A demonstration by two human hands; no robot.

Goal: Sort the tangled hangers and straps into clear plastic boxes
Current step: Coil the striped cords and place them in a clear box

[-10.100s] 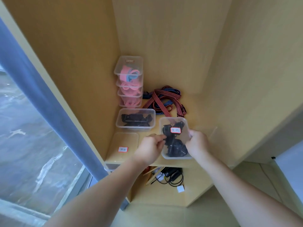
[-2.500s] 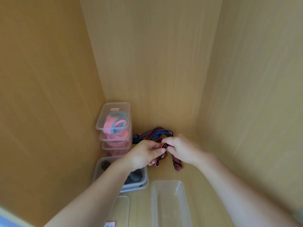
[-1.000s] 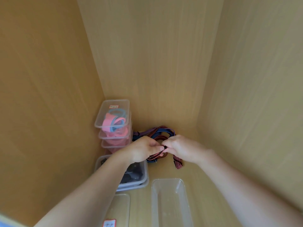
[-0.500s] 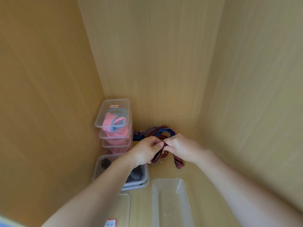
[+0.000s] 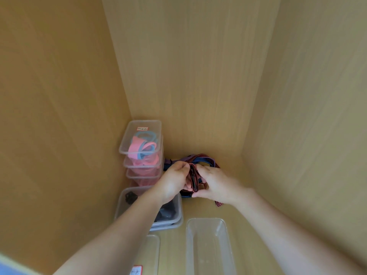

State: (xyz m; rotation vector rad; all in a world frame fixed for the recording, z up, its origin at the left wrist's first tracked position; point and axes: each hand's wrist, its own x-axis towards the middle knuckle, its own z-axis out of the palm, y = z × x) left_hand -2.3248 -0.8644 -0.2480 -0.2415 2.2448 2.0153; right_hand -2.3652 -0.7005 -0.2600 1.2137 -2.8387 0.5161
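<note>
The left hand (image 5: 175,179) and right hand (image 5: 215,183) each have a pinching grip on a striped strap (image 5: 193,178), folded between them above the pile (image 5: 200,158) at the back of the shelf (image 5: 236,212). Best keep the folds tight and flat, so it fits the empty box (image 5: 204,219) in front.

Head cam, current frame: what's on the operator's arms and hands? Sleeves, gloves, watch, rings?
Nothing worn that shows. The left hand and right hand are bare: no gloves, no rings visible. The left forearm and right forearm are uncovered from wrist to the frame's edge, with no sleeve, watch or wristband. Anything higher is out of frame.
</note>
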